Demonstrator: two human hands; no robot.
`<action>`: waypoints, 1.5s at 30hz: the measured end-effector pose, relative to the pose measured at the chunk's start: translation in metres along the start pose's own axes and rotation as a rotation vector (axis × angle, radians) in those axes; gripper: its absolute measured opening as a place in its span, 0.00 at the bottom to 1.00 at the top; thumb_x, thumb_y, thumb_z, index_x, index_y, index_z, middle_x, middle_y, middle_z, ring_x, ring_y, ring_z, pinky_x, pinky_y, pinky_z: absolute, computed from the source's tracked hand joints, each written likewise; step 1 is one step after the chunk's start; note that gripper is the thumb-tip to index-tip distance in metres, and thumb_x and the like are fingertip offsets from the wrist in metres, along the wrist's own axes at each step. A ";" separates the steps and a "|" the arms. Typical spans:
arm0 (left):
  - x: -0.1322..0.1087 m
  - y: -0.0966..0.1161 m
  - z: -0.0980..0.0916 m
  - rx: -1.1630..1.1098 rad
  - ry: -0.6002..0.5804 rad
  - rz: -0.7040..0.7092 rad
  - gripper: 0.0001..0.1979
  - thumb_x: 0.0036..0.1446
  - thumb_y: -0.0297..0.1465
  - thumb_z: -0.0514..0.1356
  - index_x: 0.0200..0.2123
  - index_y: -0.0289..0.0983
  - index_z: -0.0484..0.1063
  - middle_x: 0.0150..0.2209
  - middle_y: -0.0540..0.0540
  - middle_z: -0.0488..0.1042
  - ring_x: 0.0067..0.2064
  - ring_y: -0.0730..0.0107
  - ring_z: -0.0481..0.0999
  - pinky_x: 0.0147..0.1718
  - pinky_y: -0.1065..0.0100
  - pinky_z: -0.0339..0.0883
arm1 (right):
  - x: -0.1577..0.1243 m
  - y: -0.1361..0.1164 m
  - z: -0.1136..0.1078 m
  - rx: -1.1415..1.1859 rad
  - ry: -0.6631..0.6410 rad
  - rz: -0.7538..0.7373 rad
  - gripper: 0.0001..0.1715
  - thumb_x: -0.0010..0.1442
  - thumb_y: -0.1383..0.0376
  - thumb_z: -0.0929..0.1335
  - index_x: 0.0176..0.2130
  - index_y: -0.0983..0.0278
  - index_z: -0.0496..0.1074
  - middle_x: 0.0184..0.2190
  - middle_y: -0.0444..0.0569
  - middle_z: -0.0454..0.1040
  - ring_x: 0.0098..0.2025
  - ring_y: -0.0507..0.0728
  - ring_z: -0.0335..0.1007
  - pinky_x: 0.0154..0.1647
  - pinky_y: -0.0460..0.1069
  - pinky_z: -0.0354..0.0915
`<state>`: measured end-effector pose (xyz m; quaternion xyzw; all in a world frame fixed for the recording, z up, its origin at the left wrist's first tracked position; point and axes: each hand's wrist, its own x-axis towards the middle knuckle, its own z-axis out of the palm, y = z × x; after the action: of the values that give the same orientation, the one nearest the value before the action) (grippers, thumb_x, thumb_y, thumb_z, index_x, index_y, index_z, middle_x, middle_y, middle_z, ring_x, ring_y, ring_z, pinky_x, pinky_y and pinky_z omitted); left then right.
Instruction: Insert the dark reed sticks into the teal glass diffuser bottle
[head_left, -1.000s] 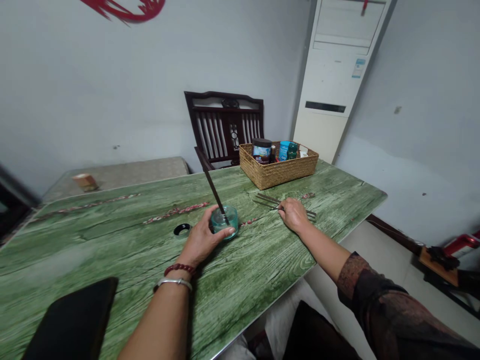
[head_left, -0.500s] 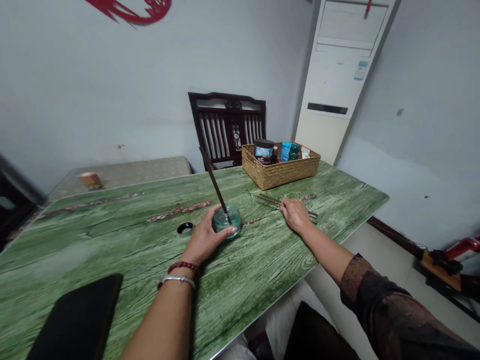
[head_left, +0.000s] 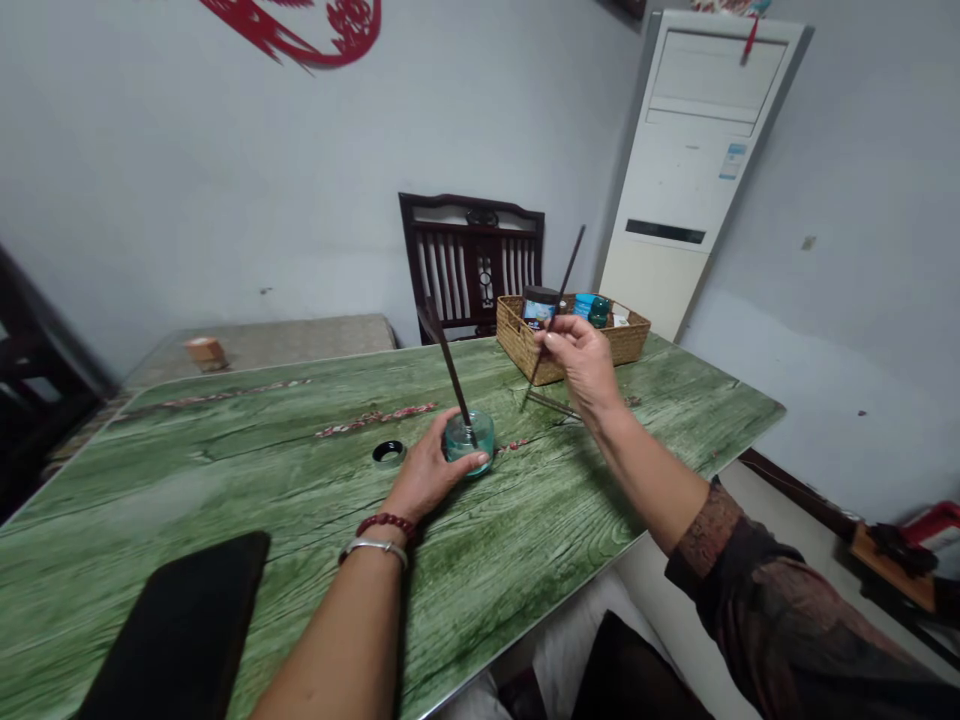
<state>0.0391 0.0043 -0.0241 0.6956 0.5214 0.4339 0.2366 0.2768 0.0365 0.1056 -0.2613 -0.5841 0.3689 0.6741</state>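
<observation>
The left hand (head_left: 427, 470) cups a small teal glass jar (head_left: 470, 445) near the middle of the worktop (head_left: 225, 470), and a thin dark stick (head_left: 446, 365) leans in the jar. The right hand (head_left: 581, 365), raised above the worktop, pinches a second dark stick (head_left: 566, 270) at a tilt. More dark sticks (head_left: 551, 404) lie beneath it, and a wicker basket (head_left: 517, 345) sits near the far edge. A firm hold steadies the jar; a light, high pinch should keep the second stick controllable.
</observation>
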 end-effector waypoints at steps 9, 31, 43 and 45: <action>-0.001 0.001 0.001 -0.002 0.008 0.023 0.41 0.48 0.48 0.70 0.63 0.38 0.68 0.56 0.37 0.79 0.55 0.44 0.80 0.57 0.45 0.71 | -0.003 0.015 0.069 0.014 -0.155 -0.048 0.18 0.57 0.52 0.76 0.38 0.59 0.71 0.33 0.42 0.77 0.35 0.53 0.76 0.39 0.50 0.75; -0.001 0.006 -0.001 0.008 0.001 -0.006 0.42 0.47 0.49 0.70 0.62 0.38 0.68 0.52 0.37 0.80 0.53 0.43 0.81 0.55 0.45 0.73 | -0.027 0.073 -0.051 -0.804 0.141 -0.083 0.08 0.61 0.66 0.66 0.36 0.62 0.77 0.35 0.49 0.79 0.40 0.59 0.75 0.48 0.52 0.69; 0.001 0.008 -0.003 0.048 0.026 0.003 0.39 0.46 0.49 0.70 0.59 0.39 0.68 0.53 0.37 0.79 0.55 0.40 0.80 0.56 0.43 0.73 | -0.064 0.087 -0.098 -1.577 -0.278 0.177 0.19 0.70 0.66 0.64 0.54 0.62 0.82 0.49 0.59 0.77 0.54 0.64 0.69 0.54 0.54 0.61; 0.001 0.008 -0.002 0.048 0.021 0.003 0.39 0.46 0.48 0.70 0.59 0.39 0.68 0.53 0.38 0.79 0.54 0.41 0.80 0.55 0.44 0.73 | -0.064 0.086 -0.095 -1.624 -0.306 0.196 0.19 0.70 0.66 0.65 0.53 0.63 0.81 0.50 0.60 0.77 0.54 0.65 0.69 0.53 0.54 0.61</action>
<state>0.0413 0.0023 -0.0162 0.6972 0.5331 0.4289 0.2136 0.3508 0.0433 -0.0175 -0.6630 -0.7283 -0.0789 0.1540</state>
